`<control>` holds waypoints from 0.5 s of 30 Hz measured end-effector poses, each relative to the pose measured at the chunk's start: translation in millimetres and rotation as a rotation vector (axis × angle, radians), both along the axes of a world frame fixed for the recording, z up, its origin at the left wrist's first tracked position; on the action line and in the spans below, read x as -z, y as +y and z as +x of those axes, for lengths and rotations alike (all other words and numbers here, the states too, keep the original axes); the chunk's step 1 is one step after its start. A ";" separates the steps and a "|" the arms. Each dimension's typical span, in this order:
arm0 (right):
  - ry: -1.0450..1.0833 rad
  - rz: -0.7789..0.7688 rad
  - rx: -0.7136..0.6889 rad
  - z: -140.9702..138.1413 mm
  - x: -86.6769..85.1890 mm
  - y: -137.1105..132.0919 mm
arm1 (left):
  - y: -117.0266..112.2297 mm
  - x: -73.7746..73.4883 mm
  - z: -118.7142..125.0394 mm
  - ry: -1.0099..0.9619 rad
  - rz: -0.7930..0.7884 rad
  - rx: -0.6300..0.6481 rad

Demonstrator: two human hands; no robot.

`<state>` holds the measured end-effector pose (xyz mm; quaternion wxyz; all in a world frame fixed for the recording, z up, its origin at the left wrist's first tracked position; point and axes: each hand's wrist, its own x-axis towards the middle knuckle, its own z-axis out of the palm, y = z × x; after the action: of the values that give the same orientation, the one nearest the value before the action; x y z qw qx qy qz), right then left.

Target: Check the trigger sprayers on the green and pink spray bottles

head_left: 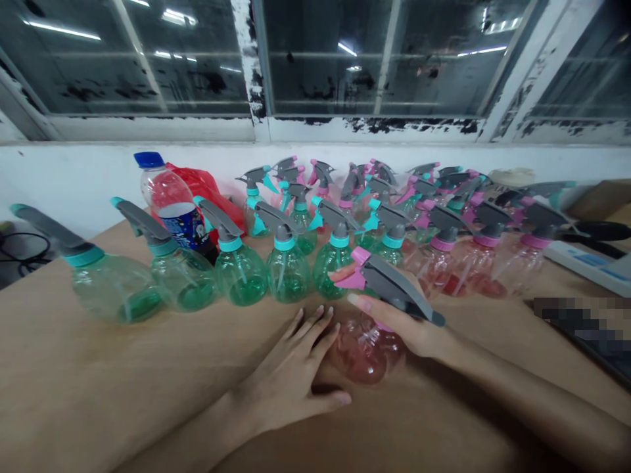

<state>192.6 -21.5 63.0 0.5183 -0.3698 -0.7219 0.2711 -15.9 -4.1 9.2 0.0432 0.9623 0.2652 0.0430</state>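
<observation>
A pink, see-through spray bottle (362,358) with a grey and pink trigger head stands tilted on the wooden table in front of me. My right hand (411,322) is closed around its neck, just under the head. Fingers apart, my left hand (296,364) lies on the table to the left of the bottle, its fingertips close to the bottle's side; whether they touch it I cannot tell. Behind both hands runs a front row of spray bottles: green ones (241,279) with turquoise collars on the left, pink ones (480,266) on the right.
More spray bottles (320,177) crowd the back by the wall. A drink bottle (170,197) with a blue cap and a red plastic bag (204,190) stand at the left. On the right lie a white power strip (586,266) and a dark, partly blurred object (586,335).
</observation>
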 end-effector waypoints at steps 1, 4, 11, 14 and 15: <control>-0.005 0.003 -0.001 0.3 0.1 0.3 | 0.3 0.0 0.1 -0.004 0.009 -0.001; -0.028 0.014 0.017 0.1 0.3 1.5 | 0.7 -0.4 0.5 -0.009 0.021 0.001; -0.061 0.053 0.033 -0.2 -1.4 1.4 | -0.6 2.4 -1.4 -0.009 0.030 0.003; -0.066 0.059 0.054 -0.1 -2.6 -2.6 | -0.6 2.9 -1.5 -0.020 0.027 0.002; -0.072 0.060 0.057 -0.5 -3.2 -4.0 | -0.6 2.5 -1.2 -0.018 0.023 -0.002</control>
<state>192.2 -25.5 66.3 0.5104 -0.3838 -0.7372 0.2208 -17.1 -4.7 6.7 0.0346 0.9620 0.2654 0.0547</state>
